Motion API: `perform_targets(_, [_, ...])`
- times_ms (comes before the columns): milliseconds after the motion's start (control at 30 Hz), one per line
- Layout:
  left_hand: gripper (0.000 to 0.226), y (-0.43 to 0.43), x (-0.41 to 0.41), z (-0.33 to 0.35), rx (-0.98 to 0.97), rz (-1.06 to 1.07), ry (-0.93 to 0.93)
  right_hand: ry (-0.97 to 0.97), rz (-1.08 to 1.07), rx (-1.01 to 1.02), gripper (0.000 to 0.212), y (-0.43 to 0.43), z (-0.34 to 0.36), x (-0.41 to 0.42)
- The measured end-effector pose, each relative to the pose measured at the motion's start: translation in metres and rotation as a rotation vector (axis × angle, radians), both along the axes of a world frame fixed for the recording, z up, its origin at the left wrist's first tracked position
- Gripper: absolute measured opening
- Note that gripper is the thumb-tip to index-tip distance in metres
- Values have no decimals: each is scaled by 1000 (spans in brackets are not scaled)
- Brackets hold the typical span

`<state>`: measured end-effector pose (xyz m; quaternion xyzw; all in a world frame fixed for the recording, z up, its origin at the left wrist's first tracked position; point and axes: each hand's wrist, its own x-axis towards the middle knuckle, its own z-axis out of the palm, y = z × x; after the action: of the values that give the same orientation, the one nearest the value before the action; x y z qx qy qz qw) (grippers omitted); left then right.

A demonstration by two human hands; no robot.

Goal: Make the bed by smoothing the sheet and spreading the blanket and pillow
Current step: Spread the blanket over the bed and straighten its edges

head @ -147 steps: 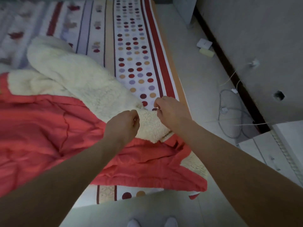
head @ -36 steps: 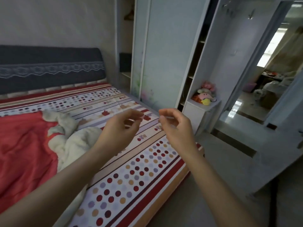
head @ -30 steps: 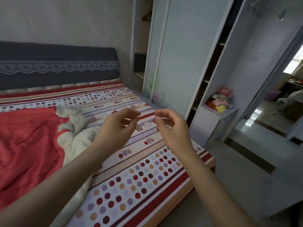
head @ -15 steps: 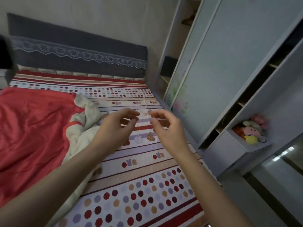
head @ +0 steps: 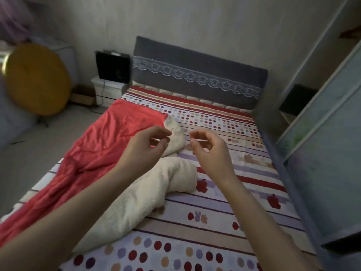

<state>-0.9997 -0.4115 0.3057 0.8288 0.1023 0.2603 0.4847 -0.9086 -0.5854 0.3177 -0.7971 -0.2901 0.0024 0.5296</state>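
Nothing is held: the left hand (head: 148,151) and right hand (head: 210,153) are raised side by side above the bed, fingers loosely curled, thumb and forefinger nearly met. Below them, toward 7 o'clock, the blanket (head: 101,153) is bunched on the sheet (head: 185,231), red face up, with cream fleece rolled along its 3 o'clock edge. No pillow is seen. The fleece edge is best taken at two spaced points and drawn toward 3 o'clock, so the sheet is not dragged.
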Motion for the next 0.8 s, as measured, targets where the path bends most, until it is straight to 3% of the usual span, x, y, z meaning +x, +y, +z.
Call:
perform_targets(400, [23,-11,21,-30,47,290,92,81,317,59,14,23,-52,70])
perform_targets(800, [23,59,53,-118,57,375,248,99,353,-55,14,105,-141,113])
